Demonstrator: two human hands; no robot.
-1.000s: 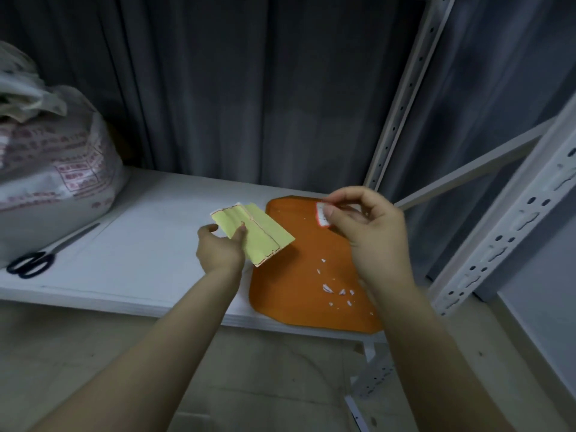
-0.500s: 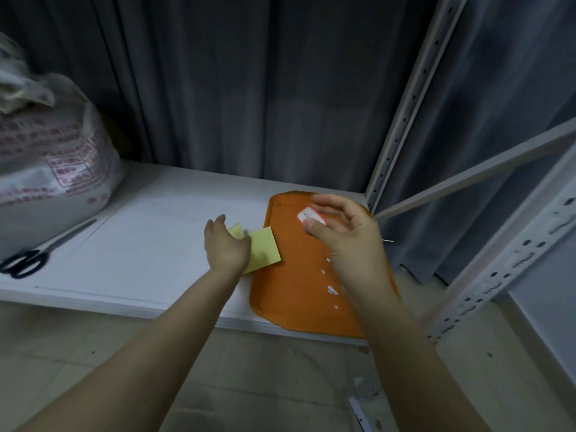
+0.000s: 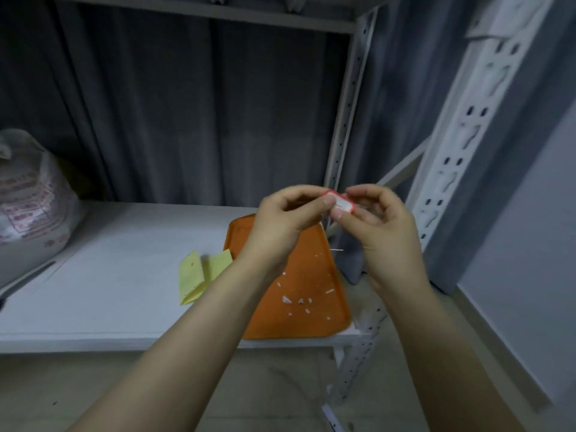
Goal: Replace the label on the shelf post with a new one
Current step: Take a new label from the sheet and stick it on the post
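A small white label with a red border [image 3: 343, 203] is held in the air between both hands, above the far end of the orange tray [image 3: 308, 319]. My left hand [image 3: 288, 218] pinches its left end and my right hand [image 3: 378, 227] pinches its right end. The yellow backing sheet [image 3: 199, 274] lies folded on the white shelf [image 3: 118, 275], left of the tray. The near white perforated shelf post [image 3: 467, 132] rises at the right, just beyond my right hand; a scrap of old label shows near its top [image 3: 489, 26].
Small white paper scraps lie scattered on the tray. A white plastic bag with red print [image 3: 31, 207] sits at the left end of the shelf. A thinner rear post [image 3: 346, 120] stands behind the hands, before a grey curtain. Bare floor lies below.
My left hand has let go of the yellow backing sheet, which now lies on the shelf, and risen to join the right hand on the label. Both hands moved up and right.
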